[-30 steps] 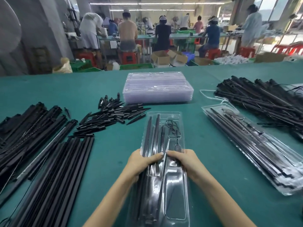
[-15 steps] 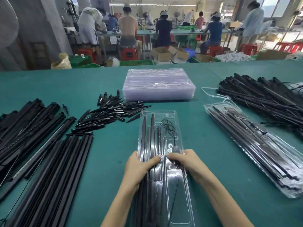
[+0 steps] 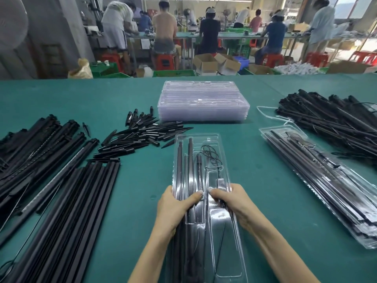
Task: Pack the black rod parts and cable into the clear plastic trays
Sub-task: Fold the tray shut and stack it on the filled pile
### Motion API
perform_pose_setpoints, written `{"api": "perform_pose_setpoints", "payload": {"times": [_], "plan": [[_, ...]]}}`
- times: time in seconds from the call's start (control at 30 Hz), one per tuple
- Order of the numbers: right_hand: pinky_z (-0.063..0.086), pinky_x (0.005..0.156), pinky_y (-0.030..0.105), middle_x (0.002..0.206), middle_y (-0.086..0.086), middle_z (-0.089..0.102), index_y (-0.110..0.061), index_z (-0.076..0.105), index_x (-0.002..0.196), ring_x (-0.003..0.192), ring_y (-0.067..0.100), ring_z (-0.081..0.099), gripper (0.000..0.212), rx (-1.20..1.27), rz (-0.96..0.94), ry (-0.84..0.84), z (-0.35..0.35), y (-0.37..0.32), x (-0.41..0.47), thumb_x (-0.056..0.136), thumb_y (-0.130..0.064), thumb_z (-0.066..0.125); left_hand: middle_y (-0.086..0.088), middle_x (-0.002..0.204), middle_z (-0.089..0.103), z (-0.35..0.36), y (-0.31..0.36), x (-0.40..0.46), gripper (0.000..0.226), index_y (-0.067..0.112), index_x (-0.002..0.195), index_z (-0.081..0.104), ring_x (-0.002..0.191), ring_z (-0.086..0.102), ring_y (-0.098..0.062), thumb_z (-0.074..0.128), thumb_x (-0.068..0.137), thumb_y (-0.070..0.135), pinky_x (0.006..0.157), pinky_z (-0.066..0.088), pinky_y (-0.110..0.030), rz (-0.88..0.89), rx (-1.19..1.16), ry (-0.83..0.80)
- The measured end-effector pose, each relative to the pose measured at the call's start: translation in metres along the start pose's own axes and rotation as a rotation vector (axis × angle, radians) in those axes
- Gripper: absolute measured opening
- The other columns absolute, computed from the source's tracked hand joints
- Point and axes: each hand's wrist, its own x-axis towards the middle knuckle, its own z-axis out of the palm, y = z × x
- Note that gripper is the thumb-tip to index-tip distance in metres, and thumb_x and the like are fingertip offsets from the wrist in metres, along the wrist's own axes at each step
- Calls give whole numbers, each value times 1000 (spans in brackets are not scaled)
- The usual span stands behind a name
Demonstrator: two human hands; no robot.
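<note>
Tray [image 3: 196, 139] clear glossy plastic; rods [image 3: 190, 160] matt black; table [image 3: 142, 201] matt green.

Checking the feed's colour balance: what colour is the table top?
Teal green, a plain mat; the head view, the only one, shows it.

Teal green table [image 3: 255, 180]; black rods [image 3: 67, 201] at left and far right. Clear tray [image 3: 214, 139] holding black rods and black cable [image 3: 211, 155]; faintly violet clear tray stack [image 3: 204, 105]. Red stools [image 3: 165, 61], green crates [image 3: 173, 73] far behind.
</note>
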Motion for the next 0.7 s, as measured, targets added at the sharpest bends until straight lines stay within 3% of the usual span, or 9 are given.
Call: {"api": "perform_pose_setpoints", "payload": {"times": [0.13,0.23,0.27,0.37,0.47,0.53,0.6,0.7], "plan": [[35,52,16,54,-2,50,-16,54,56,50,10,41,33,-94,-61,-70,-1,-3,-1,86,-24,65,-1,109,71,-5,2,0,78,16,115,60,102,67,-17,88,52,52,95,51,-42,4,11,9],[40,55,13,62,2,62,-11,66,66,55,9,51,24,-93,-23,-163,-8,-6,-2,83,-27,71,9,99,70,-8,0,0,55,24,104,59,89,66,0,87,61,45,84,54,-23,11,71,42],[40,54,13,63,3,62,-9,67,68,55,9,51,23,-108,-18,-181,-10,-7,-3,82,-27,72,10,99,68,-9,0,-1,57,25,105,58,89,65,2,86,61,46,83,53,-20,10,90,48],[37,51,12,58,1,59,-14,64,62,52,9,48,25,-141,-40,-169,-10,-7,-7,81,-27,72,2,114,66,-8,2,-5,80,16,117,55,102,64,-14,85,54,55,95,51,-37,1,106,35],[41,53,14,57,-1,58,-15,61,61,52,8,52,24,-114,-76,-88,-4,-5,-7,83,-20,71,10,130,49,-7,1,-5,100,13,137,42,121,51,-13,83,57,57,101,37,-26,6,95,53],[41,54,17,55,-1,56,-16,58,59,52,9,51,27,-119,-91,-56,0,-3,-7,83,-17,70,1,143,44,-8,-1,-3,110,11,144,34,128,46,-15,82,57,58,105,35,-29,-1,95,43],[39,55,19,54,0,52,-16,55,56,53,13,46,31,-107,-106,-37,2,-2,-8,84,-15,69,-5,138,53,-9,-1,-4,109,11,138,42,124,53,-21,83,51,63,107,41,-40,-6,91,17],[36,53,21,55,7,44,-8,51,58,53,16,40,31,-36,-97,-19,5,1,-8,83,-8,68,1,133,56,-9,-1,-7,99,13,132,47,119,55,-18,82,53,61,104,44,-40,1,114,19]]}}
